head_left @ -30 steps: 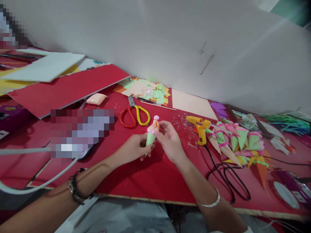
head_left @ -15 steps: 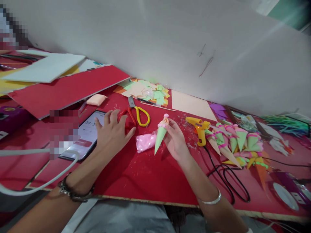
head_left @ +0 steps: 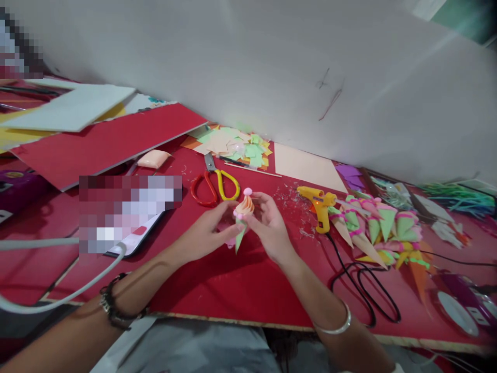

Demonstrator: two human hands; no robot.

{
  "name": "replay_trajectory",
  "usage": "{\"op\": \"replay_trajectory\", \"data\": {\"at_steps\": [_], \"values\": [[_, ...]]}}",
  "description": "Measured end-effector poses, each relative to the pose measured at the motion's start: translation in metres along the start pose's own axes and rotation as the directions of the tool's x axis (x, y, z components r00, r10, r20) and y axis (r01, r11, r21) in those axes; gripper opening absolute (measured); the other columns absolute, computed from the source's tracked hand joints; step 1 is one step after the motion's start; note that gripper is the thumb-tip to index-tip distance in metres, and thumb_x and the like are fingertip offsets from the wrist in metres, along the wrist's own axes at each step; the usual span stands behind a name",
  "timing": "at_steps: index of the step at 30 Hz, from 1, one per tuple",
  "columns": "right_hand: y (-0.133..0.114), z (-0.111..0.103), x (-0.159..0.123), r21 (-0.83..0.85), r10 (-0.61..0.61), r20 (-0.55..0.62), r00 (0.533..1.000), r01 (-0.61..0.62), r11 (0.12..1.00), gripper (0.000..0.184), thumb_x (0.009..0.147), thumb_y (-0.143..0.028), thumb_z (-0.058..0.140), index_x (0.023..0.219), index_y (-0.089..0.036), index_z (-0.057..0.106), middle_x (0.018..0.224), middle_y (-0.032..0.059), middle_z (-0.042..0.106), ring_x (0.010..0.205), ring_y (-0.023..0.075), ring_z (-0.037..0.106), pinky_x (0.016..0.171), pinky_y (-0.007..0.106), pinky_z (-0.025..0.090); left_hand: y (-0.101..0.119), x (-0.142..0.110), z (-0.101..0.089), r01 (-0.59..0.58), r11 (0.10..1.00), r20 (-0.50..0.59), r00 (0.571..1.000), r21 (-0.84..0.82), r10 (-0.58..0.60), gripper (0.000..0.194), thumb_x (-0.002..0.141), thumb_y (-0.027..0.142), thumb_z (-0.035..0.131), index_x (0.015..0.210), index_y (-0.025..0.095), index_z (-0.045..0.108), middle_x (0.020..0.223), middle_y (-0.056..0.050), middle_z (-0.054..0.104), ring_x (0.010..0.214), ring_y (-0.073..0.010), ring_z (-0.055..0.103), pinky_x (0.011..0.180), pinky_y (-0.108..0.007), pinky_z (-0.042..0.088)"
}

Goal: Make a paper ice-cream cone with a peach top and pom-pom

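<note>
Between my two hands is a small craft ice cream cone (head_left: 246, 206), with a light green paper cone, a peach swirl, a pink frilled rim and a pink ball on top. It stands nearly upright, tip down. My left hand (head_left: 207, 232) pinches it from the left, the thumb on the green part. From the right, my right hand (head_left: 272, 230) grips it with the thumb near the rim and fingers curled behind. A pink packet (head_left: 230, 242) lies on the table behind the hands, mostly hidden. Scissors (head_left: 217, 181) with red and yellow handles lie just beyond.
A yellow glue gun (head_left: 319, 204) with a black cord (head_left: 361, 280) lies right, beside a pile of paper cones (head_left: 382, 223). Left are a phone (head_left: 143, 228), a white cable (head_left: 58, 308) and a red board (head_left: 112, 142). Paper scraps (head_left: 233, 145) lie at the back.
My left hand has moved right from above the phone to the cone and now holds it. My right hand has shifted the cone slightly left, over the pink packet.
</note>
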State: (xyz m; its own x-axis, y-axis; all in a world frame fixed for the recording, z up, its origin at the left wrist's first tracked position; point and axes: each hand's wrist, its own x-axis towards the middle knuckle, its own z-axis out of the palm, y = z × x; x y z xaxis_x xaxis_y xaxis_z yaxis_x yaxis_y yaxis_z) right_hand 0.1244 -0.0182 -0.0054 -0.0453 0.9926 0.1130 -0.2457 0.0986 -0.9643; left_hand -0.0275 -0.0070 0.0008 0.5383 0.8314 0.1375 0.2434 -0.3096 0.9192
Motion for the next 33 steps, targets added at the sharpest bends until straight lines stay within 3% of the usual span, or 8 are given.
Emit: {"op": "replay_trajectory", "data": {"at_steps": [4, 8, 13, 18, 20, 23, 27, 33], "values": [[-0.001, 0.008, -0.004, -0.012, -0.057, 0.005, 0.998, 0.057, 0.998, 0.044, 0.063, -0.019, 0.067, 0.1, -0.026, 0.044, 0.1, 0.0008, 0.05, 0.09, 0.0127, 0.054, 0.08, 0.028, 0.046, -0.003, 0.0, 0.007, 0.025, 0.987, -0.013, 1.0, -0.159, -0.028, 0.047, 0.074, 0.032, 0.057, 0.115, 0.016, 0.041, 0.118, -0.01, 0.052, 0.103, -0.0216, 0.052, 0.086, -0.033, 0.042], [-0.001, 0.011, -0.007, -0.043, -0.067, 0.009, 0.998, 0.067, 0.997, 0.043, 0.066, -0.021, 0.064, 0.102, -0.026, 0.042, 0.1, 0.0015, 0.048, 0.088, 0.0126, 0.054, 0.079, 0.027, 0.047, -0.005, 0.001, 0.008, 0.032, 0.986, -0.009, 0.999, -0.164, -0.034, 0.052, 0.072, 0.028, 0.059, 0.119, 0.015, 0.04, 0.119, -0.011, 0.051, 0.104, -0.0224, 0.052, 0.086, -0.033, 0.042], [-0.001, -0.005, -0.002, -0.199, -0.098, 0.042, 0.994, 0.104, 0.974, 0.051, 0.063, -0.025, 0.067, 0.108, -0.028, 0.042, 0.105, 0.0023, 0.048, 0.1, 0.0152, 0.05, 0.086, 0.03, 0.044, -0.005, 0.002, 0.007, 0.036, 0.978, -0.069, 0.996, -0.204, -0.051, 0.044, 0.074, 0.025, 0.055, 0.115, 0.014, 0.044, 0.112, -0.01, 0.056, 0.098, -0.0211, 0.055, 0.084, -0.033, 0.043], [-0.003, -0.04, 0.012, -0.571, -0.133, 0.005, 0.991, 0.112, 0.813, 0.015, 0.077, -0.026, 0.05, 0.092, -0.023, 0.055, 0.095, 0.003, 0.055, 0.093, 0.015, 0.053, 0.082, 0.031, 0.044, 0.005, 0.001, 0.003, 0.093, 0.938, -0.146, 0.978, -0.333, -0.149, 0.027, 0.075, 0.024, 0.051, 0.1, 0.013, 0.048, 0.091, -0.006, 0.062, 0.081, -0.0168, 0.059, 0.069, -0.025, 0.046], [-0.001, -0.045, 0.015, -0.66, -0.08, 0.087, 0.993, 0.118, 0.742, 0.019, 0.079, -0.019, 0.045, 0.093, -0.022, 0.057, 0.099, 0.0037, 0.056, 0.094, 0.015, 0.053, 0.084, 0.031, 0.042, 0.009, 0.0, 0.002, 0.094, 0.918, -0.147, 0.976, -0.385, -0.161, 0.023, 0.075, 0.024, 0.05, 0.095, 0.013, 0.047, 0.079, -0.003, 0.061, 0.07, -0.0145, 0.059, 0.06, -0.023, 0.046], [0.004, -0.043, 0.015, -0.697, -0.014, 0.196, 0.981, 0.149, 0.701, 0.03, 0.08, -0.012, 0.038, 0.104, -0.021, 0.055, 0.105, 0.005, 0.057, 0.097, 0.0143, 0.052, 0.088, 0.031, 0.039, 0.011, -0.003, 0.003, 0.124, 0.886, 0.01, 0.991, -0.446, -0.134, 0.017, 0.077, 0.024, 0.047, 0.091, 0.015, 0.045, 0.066, 0.001, 0.057, 0.055, -0.0118, 0.056, 0.054, -0.023, 0.045], [0.006, -0.037, 0.014, -0.688, 0.044, 0.168, 0.985, 0.085, 0.721, 0.031, 0.08, -0.011, 0.038, 0.103, -0.019, 0.057, 0.102, 0.0055, 0.06, 0.091, 0.0141, 0.055, 0.082, 0.03, 0.042, 0.005, -0.004, 0.009, 0.212, 0.873, 0.148, 0.976, -0.439, -0.162, 0.015, 0.079, 0.023, 0.046, 0.091, 0.015, 0.044, 0.067, 0.002, 0.055, 0.053, -0.0102, 0.056, 0.055, -0.024, 0.046], [0.002, -0.037, 0.012, -0.552, 0.117, 0.153, 0.981, -0.013, 0.834, 0.019, 0.073, -0.018, 0.052, 0.089, -0.018, 0.062, 0.088, 0.0044, 0.065, 0.079, 0.0149, 0.059, 0.071, 0.028, 0.046, 0.004, 0.001, 0.012, 0.262, 0.868, 0.078, 0.964, -0.422, -0.253, 0.011, 0.078, 0.023, 0.044, 0.087, 0.017, 0.042, 0.06, 0.005, 0.051, 0.049, -0.0079, 0.05, 0.048, -0.02, 0.042]]}}
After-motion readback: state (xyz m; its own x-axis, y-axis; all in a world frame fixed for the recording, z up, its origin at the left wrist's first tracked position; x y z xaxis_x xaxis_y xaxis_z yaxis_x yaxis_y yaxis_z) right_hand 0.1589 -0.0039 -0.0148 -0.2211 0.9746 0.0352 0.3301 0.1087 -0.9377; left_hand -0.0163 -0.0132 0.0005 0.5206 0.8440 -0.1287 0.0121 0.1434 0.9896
